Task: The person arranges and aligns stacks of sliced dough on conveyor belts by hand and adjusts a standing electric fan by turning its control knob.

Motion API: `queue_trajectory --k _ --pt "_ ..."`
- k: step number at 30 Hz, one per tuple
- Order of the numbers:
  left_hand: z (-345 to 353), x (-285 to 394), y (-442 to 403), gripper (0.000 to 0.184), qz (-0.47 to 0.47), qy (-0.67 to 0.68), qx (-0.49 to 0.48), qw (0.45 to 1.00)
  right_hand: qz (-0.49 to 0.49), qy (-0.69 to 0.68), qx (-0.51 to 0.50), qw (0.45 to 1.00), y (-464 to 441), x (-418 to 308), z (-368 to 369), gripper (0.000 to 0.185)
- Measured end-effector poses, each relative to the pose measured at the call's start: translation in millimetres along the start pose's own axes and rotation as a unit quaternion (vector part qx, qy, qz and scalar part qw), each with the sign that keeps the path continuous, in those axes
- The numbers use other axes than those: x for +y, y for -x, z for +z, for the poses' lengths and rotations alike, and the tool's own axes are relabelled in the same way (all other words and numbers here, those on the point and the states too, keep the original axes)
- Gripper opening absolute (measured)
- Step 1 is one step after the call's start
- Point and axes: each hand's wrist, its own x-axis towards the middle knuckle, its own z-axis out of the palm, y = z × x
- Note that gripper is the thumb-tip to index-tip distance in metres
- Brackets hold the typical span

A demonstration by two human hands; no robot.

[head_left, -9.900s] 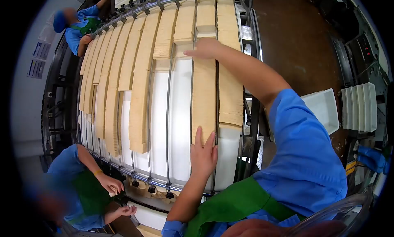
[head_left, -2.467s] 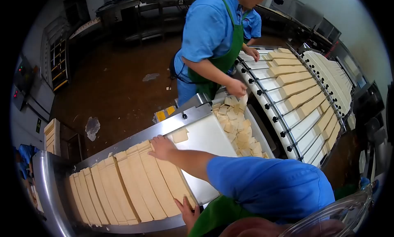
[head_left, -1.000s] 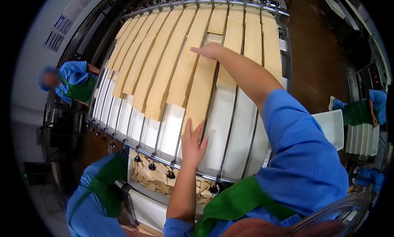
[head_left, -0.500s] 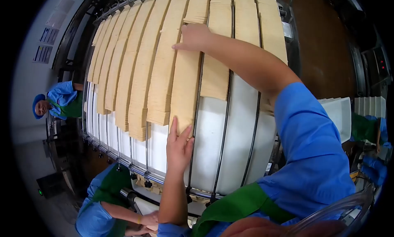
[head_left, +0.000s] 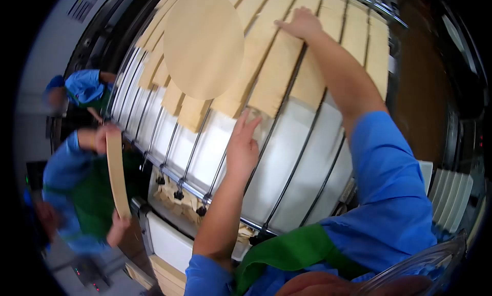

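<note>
Long stacks of pale tan sheets lie side by side in lanes between thin metal rods on a white surface (head_left: 287,157). My left hand (head_left: 243,147) is at the near end of one stack (head_left: 271,91), fingers spread, its fingertips by the stack's edge. Farther up, my right hand (head_left: 302,24) rests at the far part of that same stack, thumb stretched out to the left. Whether its fingers press on the sheets is hard to tell. A smooth tan oval patch (head_left: 204,45) covers part of the stacks at the upper left.
At the left a co-worker (head_left: 77,193) holds a long tan stack (head_left: 117,173) upright in both hands. Another person (head_left: 84,88) stands beyond. A bin of tan scraps (head_left: 177,201) sits below the front rail (head_left: 189,186). Stacked white trays (head_left: 450,198) are at the right.
The view has turned, so the lanes slant more. My hands have shifted right and up in view, still at both ends of a stack. The co-worker at lower left now holds up a long stack.
</note>
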Motion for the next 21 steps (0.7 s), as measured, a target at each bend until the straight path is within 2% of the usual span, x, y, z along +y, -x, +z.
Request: queue_trajectory --k 2,4,5,6,8,9,11,13,14,16,18,21 --pt "5.0 -8.7 6.7 0.056 -0.006 -0.019 -0.001 1.000 -0.018 -0.008 -0.016 1.000 1.5 -3.1 2.4 0.099" --pt "18.1 -11.1 -2.3 0.048 0.013 -0.014 -0.025 1.000 -0.033 0.082 0.014 0.996 4.6 -8.9 -1.0 0.098" --pt "25.2 -9.6 -11.0 0.045 0.019 0.005 -0.034 0.999 -0.046 0.081 0.012 0.996 12.0 -26.3 -4.9 0.098" --pt "28.5 -7.5 -21.0 0.045 0.016 0.005 -0.025 1.000 -0.086 0.058 0.004 0.995 25.4 -45.2 -12.7 0.096" --pt "27.8 -4.9 -33.5 0.048 -0.013 0.011 -0.083 0.996 -0.184 0.006 -0.010 0.983 53.8 -72.5 -12.1 0.091" --pt "25.4 -7.2 -30.6 0.048 -0.014 0.013 -0.077 0.997 -0.190 0.008 -0.009 0.982 72.4 -82.7 -13.9 0.091" --pt "17.4 -11.2 -12.5 0.049 0.064 -0.001 -0.039 0.997 -0.273 -0.016 -0.076 0.959 126.2 -101.6 -20.1 0.093" --pt "-6.7 -13.7 24.1 0.051 0.042 -0.007 -0.042 0.998 -0.308 -0.006 -0.086 0.947 169.4 -107.4 -36.9 0.096" --pt "-23.1 -17.3 52.1 0.052 0.056 -0.009 -0.009 0.998 -0.337 0.003 -0.098 0.936 183.1 -109.4 -44.4 0.100" --pt "-60.2 -17.6 107.4 0.053 0.058 -0.025 0.044 0.997 -0.310 0.079 -0.100 0.942 189.5 -107.9 -51.3 0.100" --pt "-105.7 -13.3 166.7 0.056 -0.093 0.089 0.026 0.991 -0.241 0.047 -0.085 0.966 188.4 -101.7 -38.4 0.101" --pt "-139.9 -29.4 239.7 0.053 -0.135 0.107 0.129 0.976 -0.205 0.168 -0.065 0.962 218.7 -145.8 -57.5 0.105"
